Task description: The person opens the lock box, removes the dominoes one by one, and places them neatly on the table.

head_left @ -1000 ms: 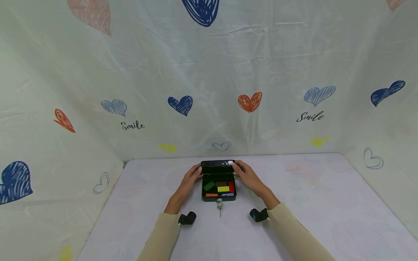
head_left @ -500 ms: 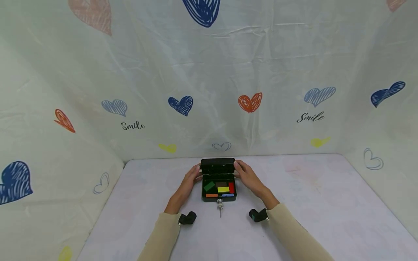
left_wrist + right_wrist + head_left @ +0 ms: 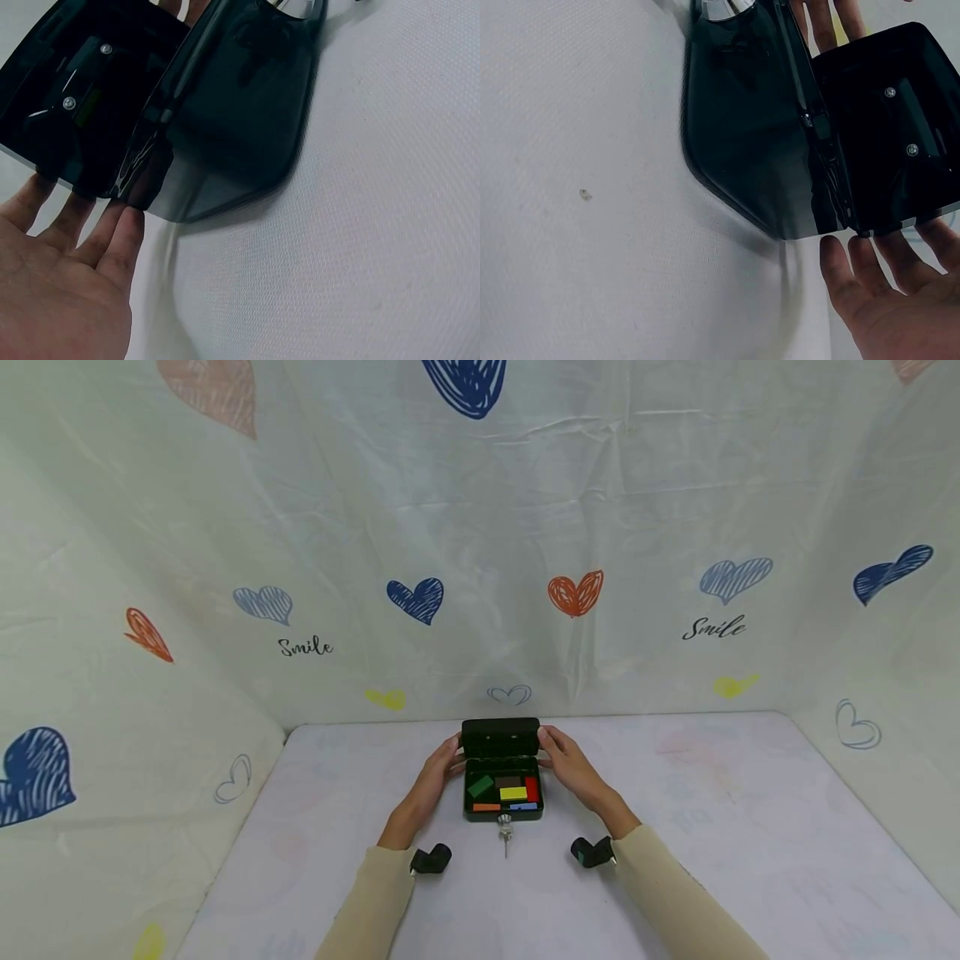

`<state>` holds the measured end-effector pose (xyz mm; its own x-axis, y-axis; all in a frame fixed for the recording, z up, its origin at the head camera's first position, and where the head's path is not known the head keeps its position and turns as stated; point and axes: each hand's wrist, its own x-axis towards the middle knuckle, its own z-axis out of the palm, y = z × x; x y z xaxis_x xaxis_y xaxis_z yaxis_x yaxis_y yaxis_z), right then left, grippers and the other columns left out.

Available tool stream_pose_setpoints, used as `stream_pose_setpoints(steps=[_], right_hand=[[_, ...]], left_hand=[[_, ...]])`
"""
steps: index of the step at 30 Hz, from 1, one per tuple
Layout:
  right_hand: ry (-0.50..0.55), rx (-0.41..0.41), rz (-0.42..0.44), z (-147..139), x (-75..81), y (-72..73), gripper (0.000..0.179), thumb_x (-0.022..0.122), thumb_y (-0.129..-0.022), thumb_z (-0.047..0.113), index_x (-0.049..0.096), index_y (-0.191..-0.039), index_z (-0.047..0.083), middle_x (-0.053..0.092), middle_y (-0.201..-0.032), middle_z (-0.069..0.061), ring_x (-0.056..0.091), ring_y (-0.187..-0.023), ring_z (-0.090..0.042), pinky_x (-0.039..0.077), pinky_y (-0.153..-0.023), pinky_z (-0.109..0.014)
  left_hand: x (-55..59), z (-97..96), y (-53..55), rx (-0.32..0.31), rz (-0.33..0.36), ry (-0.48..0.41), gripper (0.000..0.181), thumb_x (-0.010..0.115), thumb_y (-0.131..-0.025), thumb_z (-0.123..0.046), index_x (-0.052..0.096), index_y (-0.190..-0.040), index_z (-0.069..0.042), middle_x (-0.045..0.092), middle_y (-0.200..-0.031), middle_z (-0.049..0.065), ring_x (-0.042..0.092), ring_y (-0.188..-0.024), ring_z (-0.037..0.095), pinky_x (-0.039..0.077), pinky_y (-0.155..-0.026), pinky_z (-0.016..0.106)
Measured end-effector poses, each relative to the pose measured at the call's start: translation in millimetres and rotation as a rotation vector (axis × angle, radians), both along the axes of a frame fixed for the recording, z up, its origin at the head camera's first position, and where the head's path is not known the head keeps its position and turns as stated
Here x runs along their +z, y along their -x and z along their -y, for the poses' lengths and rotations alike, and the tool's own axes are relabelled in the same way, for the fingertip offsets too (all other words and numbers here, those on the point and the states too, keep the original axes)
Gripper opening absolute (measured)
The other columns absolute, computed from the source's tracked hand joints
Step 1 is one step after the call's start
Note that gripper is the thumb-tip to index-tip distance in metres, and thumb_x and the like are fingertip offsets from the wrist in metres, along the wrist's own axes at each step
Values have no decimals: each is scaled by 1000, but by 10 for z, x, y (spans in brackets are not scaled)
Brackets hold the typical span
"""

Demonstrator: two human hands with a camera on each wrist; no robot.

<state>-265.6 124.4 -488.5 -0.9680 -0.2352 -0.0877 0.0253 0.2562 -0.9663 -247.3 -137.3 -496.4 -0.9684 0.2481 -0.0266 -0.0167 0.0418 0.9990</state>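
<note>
A small black cash box (image 3: 467,817) stands on the table with its lid (image 3: 501,737) raised at the back. In the box lie a green block (image 3: 481,787), a brown block (image 3: 507,782), a yellow block (image 3: 513,794), a red block (image 3: 532,789), an orange block (image 3: 487,807) and a blue block (image 3: 523,807). A silver lock with a key (image 3: 506,833) sticks out at the front. My left hand (image 3: 429,785) touches the lid's left side with extended fingertips (image 3: 129,225). On the opposite side, the fingertips (image 3: 835,251) of my right hand (image 3: 581,777) lie along the lid's edge.
The white table (image 3: 315,860) ends close behind the box at a hanging cloth (image 3: 480,643) printed with hearts. A black wrist camera (image 3: 431,860) sits on the left wrist, another black wrist camera (image 3: 592,852) on the right.
The lid has tilted further back, so its inner side now shows two screws. The right thumb has slid from the lid's inner face to its side. The box and blocks stay put.
</note>
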Motion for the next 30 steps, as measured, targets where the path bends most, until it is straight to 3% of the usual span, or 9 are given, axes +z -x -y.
stream_pose_setpoints(steps=[23, 30], right_hand=[[11, 2, 6, 26, -36, 12, 68, 44, -114, 42, 28, -165, 1, 33, -169, -23, 40, -152, -41, 43, -121, -56], [-7, 2, -10, 28, -62, 23, 66, 46, -114, 39, 29, -165, 1, 39, -163, -26, 44, -148, -42, 45, -120, -55]], left_hand=[[-41, -2, -7, -12, 21, -23, 67, 29, -116, -44, 23, -167, -1, 24, -172, 25, 35, -151, 47, 23, -131, 60], [-40, -12, 3, -6, 36, -27, 66, 30, -116, -43, 23, -168, -2, 24, -172, 24, 35, -151, 47, 23, -131, 60]])
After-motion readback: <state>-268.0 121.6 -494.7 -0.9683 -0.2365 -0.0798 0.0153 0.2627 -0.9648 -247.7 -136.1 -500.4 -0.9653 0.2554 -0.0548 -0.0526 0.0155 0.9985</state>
